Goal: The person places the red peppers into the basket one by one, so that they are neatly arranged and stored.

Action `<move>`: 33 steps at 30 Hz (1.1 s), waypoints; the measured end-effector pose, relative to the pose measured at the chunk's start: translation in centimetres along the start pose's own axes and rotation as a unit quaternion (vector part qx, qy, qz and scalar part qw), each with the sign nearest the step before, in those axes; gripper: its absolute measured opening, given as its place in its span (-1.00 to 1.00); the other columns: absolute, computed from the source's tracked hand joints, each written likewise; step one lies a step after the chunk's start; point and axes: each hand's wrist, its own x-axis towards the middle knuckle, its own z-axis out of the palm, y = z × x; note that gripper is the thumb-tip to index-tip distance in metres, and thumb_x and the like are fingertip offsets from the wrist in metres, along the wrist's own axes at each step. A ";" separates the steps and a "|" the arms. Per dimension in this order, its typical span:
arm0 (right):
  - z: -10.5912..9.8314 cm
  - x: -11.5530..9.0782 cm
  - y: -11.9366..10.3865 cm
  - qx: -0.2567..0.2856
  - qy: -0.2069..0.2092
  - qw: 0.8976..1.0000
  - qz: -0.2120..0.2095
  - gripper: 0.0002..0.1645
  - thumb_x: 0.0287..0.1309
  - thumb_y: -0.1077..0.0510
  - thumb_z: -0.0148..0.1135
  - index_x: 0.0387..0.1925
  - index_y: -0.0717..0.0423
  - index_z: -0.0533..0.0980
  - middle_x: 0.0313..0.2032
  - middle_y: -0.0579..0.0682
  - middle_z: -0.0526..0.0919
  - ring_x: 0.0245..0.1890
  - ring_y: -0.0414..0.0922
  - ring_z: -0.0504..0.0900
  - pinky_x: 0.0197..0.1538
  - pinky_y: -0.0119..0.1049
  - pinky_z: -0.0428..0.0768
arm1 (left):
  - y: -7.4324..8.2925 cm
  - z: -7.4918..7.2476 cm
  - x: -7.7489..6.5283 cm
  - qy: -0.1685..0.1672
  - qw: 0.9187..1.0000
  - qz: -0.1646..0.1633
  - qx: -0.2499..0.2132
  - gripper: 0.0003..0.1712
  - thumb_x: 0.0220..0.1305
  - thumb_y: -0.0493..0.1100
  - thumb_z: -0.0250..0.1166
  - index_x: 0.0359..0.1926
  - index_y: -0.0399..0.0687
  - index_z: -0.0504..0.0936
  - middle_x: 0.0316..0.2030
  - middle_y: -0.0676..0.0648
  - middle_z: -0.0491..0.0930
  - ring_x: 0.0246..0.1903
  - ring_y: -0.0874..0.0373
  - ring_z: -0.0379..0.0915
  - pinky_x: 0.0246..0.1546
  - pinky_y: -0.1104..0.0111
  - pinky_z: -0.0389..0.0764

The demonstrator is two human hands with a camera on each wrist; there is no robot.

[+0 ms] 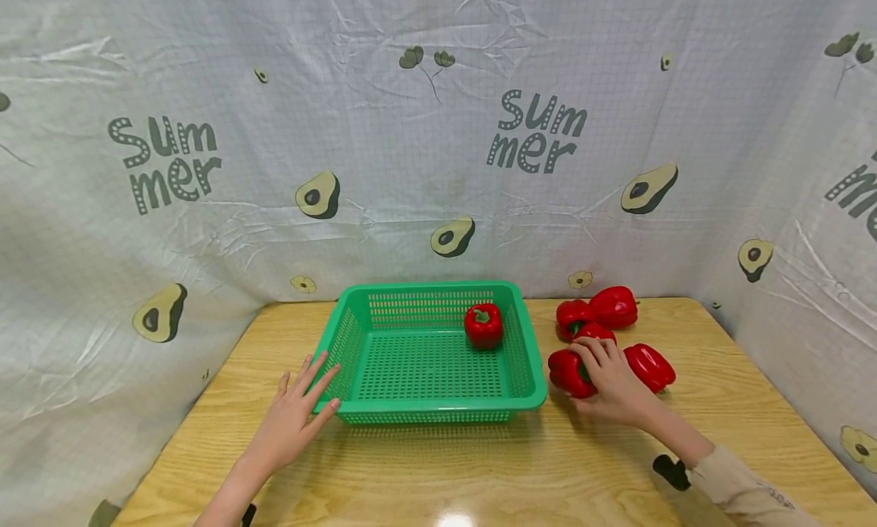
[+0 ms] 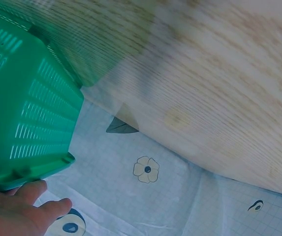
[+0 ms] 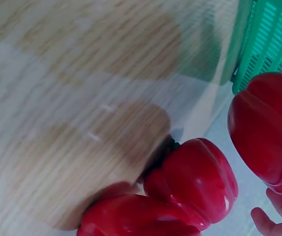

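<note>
A green plastic basket [image 1: 438, 407] stands on the table with one red bell pepper [image 1: 483, 330] in its back right corner. My left hand [image 1: 291, 428] rests its spread, straight fingers on the basket's left rim; the left wrist view shows its fingertips [image 2: 35, 189] right at that rim. To the right of the basket, my right hand [image 1: 613, 382] grips a red bell pepper [image 1: 570, 373] from its right side. In the right wrist view this pepper [image 3: 266, 128] sits between the thumb above and the fingers below, its stem end partly hidden.
Several more red bell peppers [image 1: 613, 308] lie behind and beside my right hand, one [image 1: 649, 367] just to its right. A pale printed curtain [image 1: 411, 131] hangs behind and at both sides of the wooden table [image 1: 438, 474].
</note>
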 end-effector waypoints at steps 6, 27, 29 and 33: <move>-0.3 0.5 0.0 -0.006 0.027 0.999 -0.025 -0.05 -0.60 0.00 0.51 0.02 0.14 0.35 -0.08 0.09 0.35 -0.13 0.01 0.29 -0.21 -0.08 0.43 | -0.1 0.0 0.0 -0.002 1.000 -0.002 -0.001 -0.40 0.23 -0.01 0.09 0.26 -0.07 0.26 0.33 -0.23 0.05 0.37 -0.10 -0.21 0.20 -0.20 -0.08; -2.0 2.1 0.4 -0.023 0.027 0.998 -0.051 -0.05 -0.40 -0.06 0.39 0.15 0.13 0.30 -0.03 0.07 0.41 -0.13 -0.02 0.29 -0.16 -0.03 0.36 | -0.1 -0.1 0.1 -0.006 1.000 0.000 0.005 -0.39 0.23 0.03 0.08 0.27 -0.06 0.25 0.33 -0.22 0.05 0.37 -0.09 -0.20 0.18 -0.22 -0.07; -2.1 2.3 0.3 -0.022 0.029 0.998 -0.052 -0.08 -0.36 -0.09 0.36 0.14 0.13 0.31 -0.03 0.07 0.42 -0.14 -0.02 0.30 -0.17 -0.03 0.36 | -0.1 -0.2 0.1 -0.008 1.000 -0.001 0.007 -0.38 0.23 0.04 0.08 0.27 -0.05 0.25 0.33 -0.22 0.05 0.37 -0.10 -0.19 0.18 -0.22 -0.07; -2.2 2.6 0.1 -0.020 0.032 0.998 -0.049 -0.12 -0.32 -0.11 0.33 0.12 0.13 0.32 -0.02 0.07 0.43 -0.14 -0.02 0.32 -0.18 -0.06 0.36 | 0.0 -0.4 0.2 -0.010 1.000 0.002 0.024 -0.37 0.22 0.09 0.07 0.27 -0.03 0.26 0.32 -0.21 0.08 0.35 -0.12 -0.13 0.16 -0.22 -0.04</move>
